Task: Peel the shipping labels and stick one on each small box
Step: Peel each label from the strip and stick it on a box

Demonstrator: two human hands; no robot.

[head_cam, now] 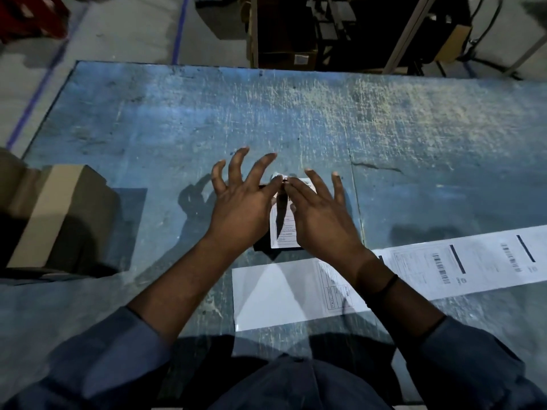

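Observation:
A small dark box (262, 247) lies on the blue table, mostly hidden under my hands. A white shipping label (284, 229) covers its top. My left hand (239, 202) and my right hand (319, 214) rest on the box from either side. Both index fingertips meet at the label's far edge, where a corner (278, 174) curls up. The other fingers are spread and lifted. A strip of label backing (473, 264) runs from the table's near middle to the right edge. It carries printed labels with barcodes; its left part (266, 294) is bare and glossy.
The scratched blue table (296, 113) stretches far ahead. A brown cardboard carton (59, 214) sealed with tan tape stands at the left edge. Beyond the far edge are dark shelves and boxes (284, 31) on a grey floor.

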